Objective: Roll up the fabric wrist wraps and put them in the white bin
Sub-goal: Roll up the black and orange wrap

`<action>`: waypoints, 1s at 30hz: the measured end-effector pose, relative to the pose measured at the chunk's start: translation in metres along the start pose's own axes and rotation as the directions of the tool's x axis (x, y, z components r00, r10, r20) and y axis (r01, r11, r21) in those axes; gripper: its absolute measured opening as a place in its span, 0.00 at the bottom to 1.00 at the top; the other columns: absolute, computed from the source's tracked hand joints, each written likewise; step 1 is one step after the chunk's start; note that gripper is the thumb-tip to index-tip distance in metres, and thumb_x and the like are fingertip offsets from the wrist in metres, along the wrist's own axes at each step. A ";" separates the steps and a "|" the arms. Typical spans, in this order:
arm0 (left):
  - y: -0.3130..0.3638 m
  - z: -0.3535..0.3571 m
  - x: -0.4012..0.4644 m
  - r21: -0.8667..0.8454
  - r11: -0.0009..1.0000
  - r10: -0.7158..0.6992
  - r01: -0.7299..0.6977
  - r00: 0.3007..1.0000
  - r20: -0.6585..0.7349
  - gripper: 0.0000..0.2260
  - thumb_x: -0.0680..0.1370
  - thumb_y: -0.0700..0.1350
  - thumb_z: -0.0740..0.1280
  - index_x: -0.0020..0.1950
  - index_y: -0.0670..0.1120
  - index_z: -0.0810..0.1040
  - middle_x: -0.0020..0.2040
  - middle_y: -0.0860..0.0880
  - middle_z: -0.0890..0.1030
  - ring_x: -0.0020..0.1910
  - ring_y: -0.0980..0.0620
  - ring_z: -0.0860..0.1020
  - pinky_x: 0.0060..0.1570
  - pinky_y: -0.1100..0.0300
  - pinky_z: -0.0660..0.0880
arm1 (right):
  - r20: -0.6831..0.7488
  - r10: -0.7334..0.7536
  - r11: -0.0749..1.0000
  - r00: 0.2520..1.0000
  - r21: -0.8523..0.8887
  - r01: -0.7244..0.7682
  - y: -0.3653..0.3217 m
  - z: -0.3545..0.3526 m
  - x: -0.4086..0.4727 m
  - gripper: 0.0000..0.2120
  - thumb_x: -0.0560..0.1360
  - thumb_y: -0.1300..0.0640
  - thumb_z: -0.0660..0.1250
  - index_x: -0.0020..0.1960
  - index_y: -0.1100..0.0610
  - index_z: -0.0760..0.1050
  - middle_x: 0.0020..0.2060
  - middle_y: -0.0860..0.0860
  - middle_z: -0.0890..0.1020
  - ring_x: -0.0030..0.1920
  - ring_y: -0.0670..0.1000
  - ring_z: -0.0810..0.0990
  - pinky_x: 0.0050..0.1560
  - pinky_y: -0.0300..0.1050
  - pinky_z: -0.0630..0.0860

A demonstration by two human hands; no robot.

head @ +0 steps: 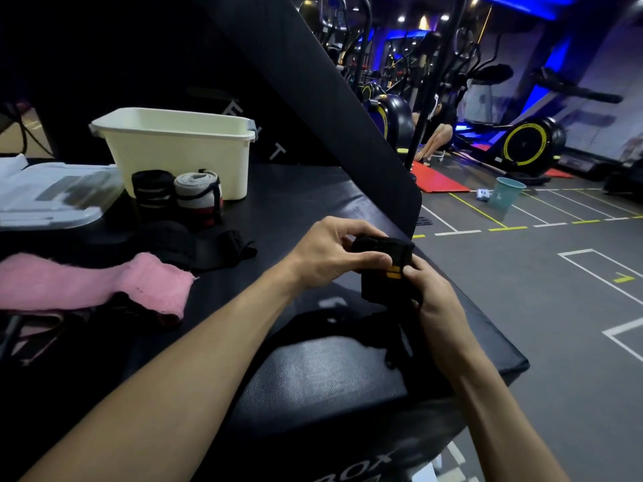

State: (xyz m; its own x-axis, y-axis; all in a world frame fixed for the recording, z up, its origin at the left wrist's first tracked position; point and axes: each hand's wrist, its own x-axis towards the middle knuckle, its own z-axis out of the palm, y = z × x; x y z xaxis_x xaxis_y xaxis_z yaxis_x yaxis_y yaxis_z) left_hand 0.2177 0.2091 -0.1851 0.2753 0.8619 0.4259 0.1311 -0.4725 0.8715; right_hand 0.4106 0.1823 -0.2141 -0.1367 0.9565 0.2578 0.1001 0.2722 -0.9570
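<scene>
Black fabric, 2 yellow stripes showing: that was the wrist wrap (384, 269), held up in both hands above the right edge of the padded black tabletop (313, 203). The left hand (334, 252) pinched the rolled part from the left, fingers (368, 262) curled onto it, thumb over the top. The right hand (431, 293) clamped it from the right and below, thumb pressed beside the stripes. The roll's long axis ran roughly up and down between the 2 hands, and a loose tail (400, 339) hung down toward the tabletop, so the rolling looked unfinished.

From the fingers, the white bin (181, 147) lay well apart, up and to the left at the back of the tabletop. The left hand sat nearer to it, so the drop would likely go that way, across the surface.

In the path, just in front of the bin: 2 finished rolls, a black roll (153, 189) and a grey roll (200, 194), touching each other. Nearer, a dark unrolled wrap (208, 245) lay flat, though its outline was hard to tell against the black surface. A pink cloth (87, 283) lay at the left, and a clear plastic lid (52, 196) beside the bin. Nothing tall stood between hands and bin.
</scene>
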 end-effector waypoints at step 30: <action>0.021 -0.015 -0.005 0.064 0.993 -0.101 0.099 0.994 0.031 0.07 0.77 0.37 0.74 0.54 0.35 0.83 0.50 0.38 0.86 0.45 0.41 0.87 0.42 0.48 0.85 | -0.063 -0.070 0.900 0.996 -0.435 0.036 0.006 -0.001 -0.005 0.24 0.79 0.46 0.68 0.73 0.51 0.69 0.52 0.46 0.82 0.52 0.43 0.81 0.53 0.38 0.76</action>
State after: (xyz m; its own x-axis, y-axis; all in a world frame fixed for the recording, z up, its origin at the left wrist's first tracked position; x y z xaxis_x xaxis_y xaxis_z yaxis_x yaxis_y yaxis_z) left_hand 0.2048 0.1980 -0.1655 0.2902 0.8990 0.3281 0.2186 -0.3961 0.8918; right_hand 0.4125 0.1787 -0.2209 -0.0809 0.9398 0.3321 0.5141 0.3248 -0.7939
